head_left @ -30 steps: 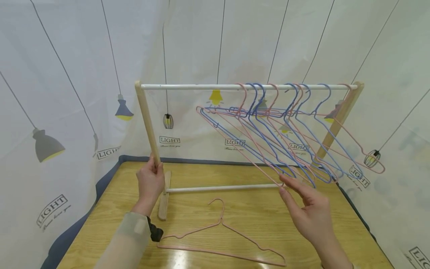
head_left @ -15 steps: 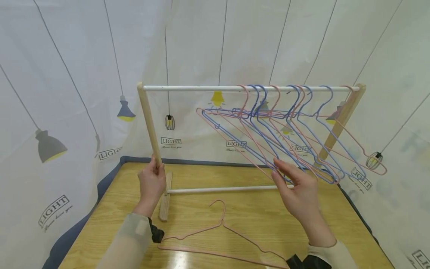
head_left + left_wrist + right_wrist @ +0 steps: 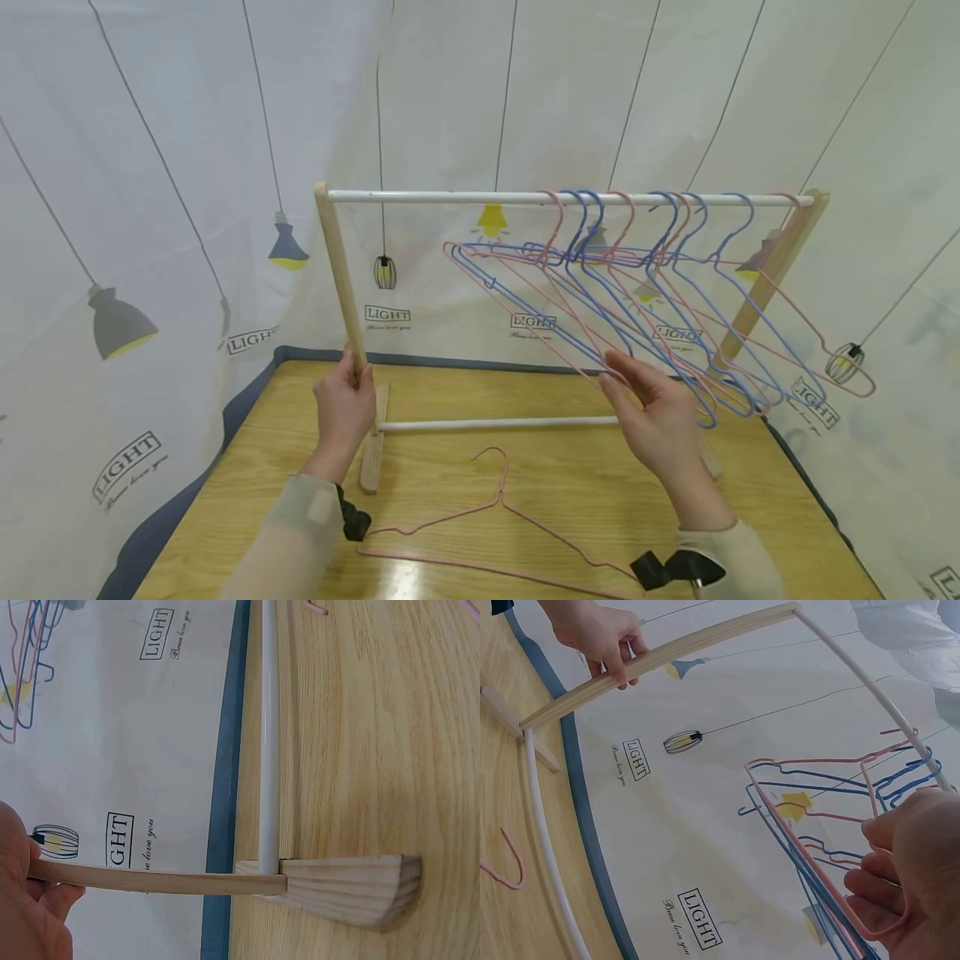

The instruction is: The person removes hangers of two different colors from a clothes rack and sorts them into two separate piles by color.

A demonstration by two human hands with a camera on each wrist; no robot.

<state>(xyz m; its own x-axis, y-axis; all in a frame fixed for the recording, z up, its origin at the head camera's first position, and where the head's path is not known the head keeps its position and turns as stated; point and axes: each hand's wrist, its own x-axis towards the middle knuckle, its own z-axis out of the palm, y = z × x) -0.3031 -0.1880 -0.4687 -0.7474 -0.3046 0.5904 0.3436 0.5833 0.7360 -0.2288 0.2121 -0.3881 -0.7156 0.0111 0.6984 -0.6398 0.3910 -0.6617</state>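
Note:
Two wooden side posts and white bars make up a hanger rack. My left hand [image 3: 343, 408] grips its left post [image 3: 339, 267] low down, thumb and fingers either side of the wood. Several pink and blue wire hangers hang from the top bar [image 3: 442, 197], bunched toward the right. With my right hand [image 3: 660, 421] I pinch the near lower corner of the leftmost pink hanger [image 3: 810, 760]; in the right wrist view, the fingers lie behind its wire. A blue hanger [image 3: 738, 283] hangs further right. Another pink hanger [image 3: 501, 490] lies flat on the table before the rack.
The rack stands on a wood-grain table [image 3: 247, 500], its left foot [image 3: 373, 462] just right of my left forearm. A white lower bar [image 3: 495, 423] runs close above the tabletop. Behind hangs a pale sheet [image 3: 450, 100] printed with lamps.
My right hand has moved a little up and left along with the pink hanger's corner. My left hand keeps its grip on the post. The head view has shifted slightly.

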